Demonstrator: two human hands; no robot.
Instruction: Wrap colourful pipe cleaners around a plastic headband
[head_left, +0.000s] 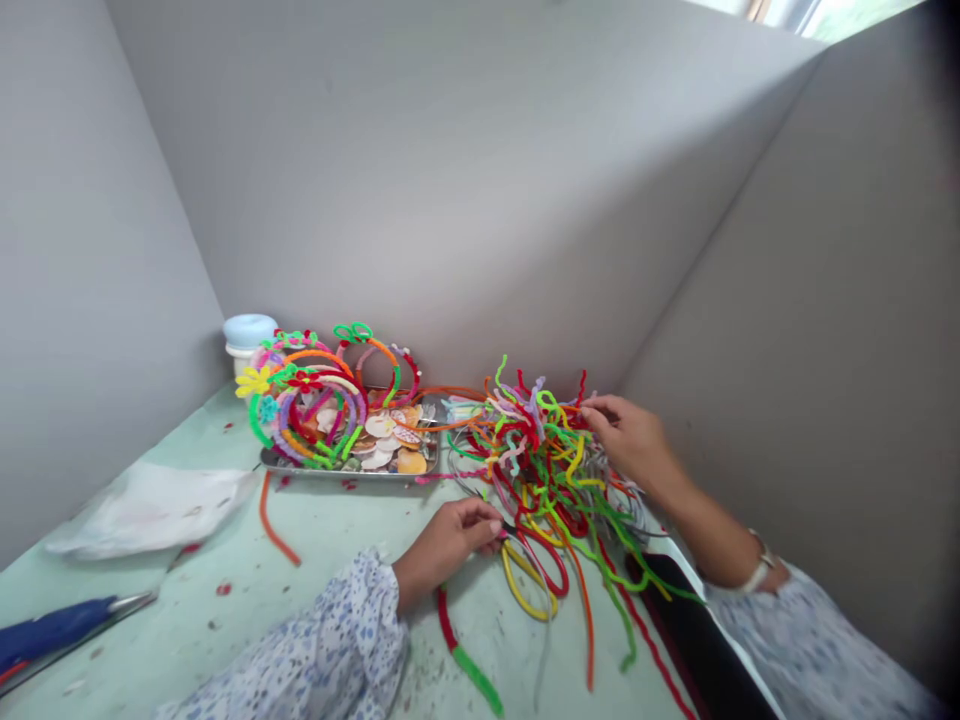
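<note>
One blue-handled tool (67, 630) with a metal tip lies at my far left, cut off by the edge of the view. Beyond it, a crumpled white sheet (154, 508) rests on the pale green tabletop (247, 620). Farther back, in the corner, I make out a white jar with a pale blue lid (250, 330). Next comes a cluster of fuzzy wrapped hoops (356, 425) in many colours, one bearing a yellow flower (253, 381); they lean over the left part of a shallow metal tray (352, 474) holding shell-like pieces (382, 428). Just in front of the tray, a short orange piece (276, 525) lies alone.

Near the middle I have the left hand (454, 545), thumb and fingers pinched together on a small dark tip (507, 528); I cannot tell what that belongs to. Below the wrist a red-and-green strip (469, 655) shows, its upper end hidden. Beside this hand spreads a tangled pile of fuzzy stems (544, 440), in front of the back wall (480, 200), with loose ends trailing toward me. On the pile's right side, the right hand (630, 440) has thumb and forefinger closed on an orange stem (568, 408). A long black object (701, 630) lies below its forearm.
</note>
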